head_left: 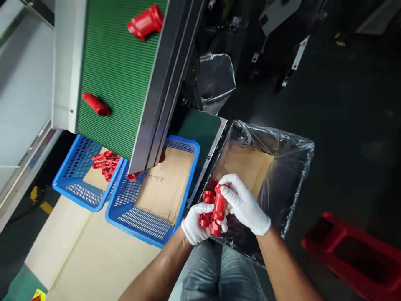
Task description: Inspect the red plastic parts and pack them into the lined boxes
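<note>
both hands wear white gloves and meet over the person's lap, at the near edge of a carton (247, 167) lined with a clear bag (294, 167). the left hand (196, 223) is closed around a red part (206, 209), with the fingers wrapped on its lower side. the right hand (242, 205) is closed too, its fingers curled over the top of a second red part (219, 205), a short cylinder that stands almost upright. the two parts touch each other between the hands. i cannot tell if they are joined or only pressed side by side.

to the left of the hands stand two blue baskets on flat cardboard. the near basket (150, 225) has a sheet of cardboard inside. the far basket (73, 184) holds a small heap of red pieces (105, 164). above the baskets a green belt (119, 83) slopes up and away. a red cylinder (145, 21) lies high on the belt, and a thinner red piece (96, 104) lies lower, near its left edge. at the right, on the dark floor, there is a red stool (357, 251). a grey bag (216, 79) hangs behind the belt.
</note>
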`<action>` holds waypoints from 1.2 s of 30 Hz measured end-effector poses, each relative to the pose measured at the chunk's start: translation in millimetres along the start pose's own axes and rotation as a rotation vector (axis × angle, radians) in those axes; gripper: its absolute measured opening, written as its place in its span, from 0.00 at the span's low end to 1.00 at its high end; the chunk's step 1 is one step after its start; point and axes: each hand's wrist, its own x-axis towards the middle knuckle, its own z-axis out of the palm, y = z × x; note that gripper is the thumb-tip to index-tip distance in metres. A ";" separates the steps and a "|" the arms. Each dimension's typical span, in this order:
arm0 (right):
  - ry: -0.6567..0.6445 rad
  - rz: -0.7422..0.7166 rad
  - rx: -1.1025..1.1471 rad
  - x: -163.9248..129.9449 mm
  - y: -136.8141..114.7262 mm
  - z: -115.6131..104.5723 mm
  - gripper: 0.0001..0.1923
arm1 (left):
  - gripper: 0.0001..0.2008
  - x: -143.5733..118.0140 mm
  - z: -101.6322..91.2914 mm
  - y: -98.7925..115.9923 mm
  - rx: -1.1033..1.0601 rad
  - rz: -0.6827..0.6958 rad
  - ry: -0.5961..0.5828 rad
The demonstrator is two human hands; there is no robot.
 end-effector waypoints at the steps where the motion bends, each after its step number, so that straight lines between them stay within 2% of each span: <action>1: -0.043 0.042 0.022 -1.6 2.3 -6.9 0.13 | 0.17 5.2 -1.1 -3.8 -0.011 -0.018 -0.011; 4: -0.101 0.022 -0.091 -1.5 5.6 -24.3 0.15 | 0.18 14.5 -3.0 -17.6 -0.043 -0.022 -0.010; 6: -0.122 -0.030 -0.217 1.5 5.5 -31.5 0.17 | 0.18 13.3 -4.5 -27.6 -0.041 0.106 0.043; 9: -0.194 -0.044 -0.326 7.3 6.1 -35.1 0.19 | 0.26 1.9 -9.9 -38.1 -0.058 0.312 0.086; 12: -0.195 -0.034 -0.355 10.4 9.2 -32.8 0.19 | 0.33 -8.7 -19.2 -41.5 -0.117 0.315 0.028; 14: -0.195 0.021 -0.326 9.3 10.5 -29.4 0.18 | 0.35 -9.5 -26.0 -42.3 -0.154 0.295 -0.003; 18: -0.197 0.266 -0.213 1.0 9.7 -20.2 0.15 | 0.33 0.7 -34.0 -46.2 -0.207 0.285 -0.009; 21: -0.139 0.367 -0.222 -3.7 12.7 -17.3 0.17 | 0.30 6.7 -33.2 -48.5 -0.234 0.298 0.012; 26: -0.202 0.330 -0.098 0.2 21.0 -25.0 0.12 | 0.25 4.0 -28.4 -45.6 -0.277 0.294 0.072; 30: -0.264 0.319 -0.071 6.0 22.2 -28.5 0.12 | 0.26 3.0 -28.4 -43.9 -0.242 0.359 0.138; 36: -0.341 0.315 0.000 6.6 31.2 -28.8 0.10 | 0.19 10.9 -30.7 -44.2 -0.164 0.457 0.217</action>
